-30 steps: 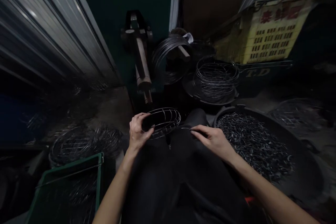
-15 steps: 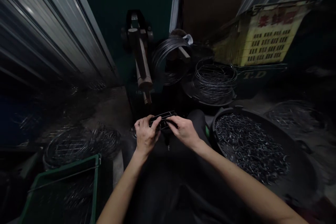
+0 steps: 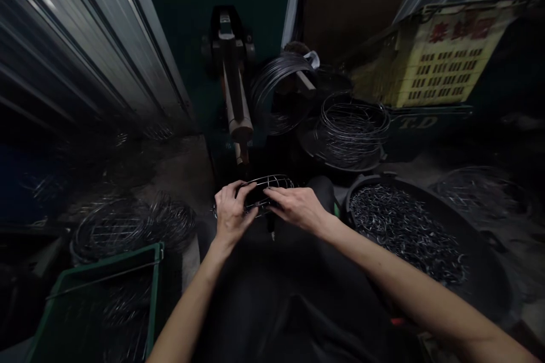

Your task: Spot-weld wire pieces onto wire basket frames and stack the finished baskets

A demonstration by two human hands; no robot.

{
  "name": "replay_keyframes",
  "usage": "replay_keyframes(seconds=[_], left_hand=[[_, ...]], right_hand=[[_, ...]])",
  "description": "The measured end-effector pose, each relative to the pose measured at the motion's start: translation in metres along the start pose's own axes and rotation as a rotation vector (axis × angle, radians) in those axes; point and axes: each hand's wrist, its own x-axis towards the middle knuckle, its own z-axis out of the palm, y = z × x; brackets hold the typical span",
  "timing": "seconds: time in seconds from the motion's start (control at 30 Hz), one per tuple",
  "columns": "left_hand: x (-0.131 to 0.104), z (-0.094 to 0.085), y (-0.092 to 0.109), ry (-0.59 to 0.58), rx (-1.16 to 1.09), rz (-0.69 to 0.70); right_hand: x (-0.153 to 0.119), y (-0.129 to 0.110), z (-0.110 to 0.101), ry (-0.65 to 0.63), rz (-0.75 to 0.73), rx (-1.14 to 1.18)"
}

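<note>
A small round wire rack with a grid of thin bars is held in front of my lap, just below the welding machine's arm. My left hand is closed on its left side, thumb below and fingers over the rim. On the right side my right hand pinches the rack, its fingertips reaching toward the middle. Part of the rack is hidden behind both hands. The machine's lower tip stands right above the rack; whether they touch I cannot tell.
To the right, a black basin holds many short bent wire pieces. Wire coils lie behind it, near a yellow crate. Round wire grids and a green crate are on the left. A green machine body stands ahead.
The wire rack has been tilted so that its round face shows more. My right hand's fingers have straightened along it. The whole view has shifted slightly.
</note>
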Motion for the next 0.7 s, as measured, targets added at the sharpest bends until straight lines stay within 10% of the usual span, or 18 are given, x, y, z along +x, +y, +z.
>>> replay_keyframes(seconds=[0.7], left_hand=[[0.002, 0.001, -0.019, 0.141, -0.163, -0.053]], right_hand=[[0.007, -0.005, 0.008, 0.333, -0.329, -0.310]])
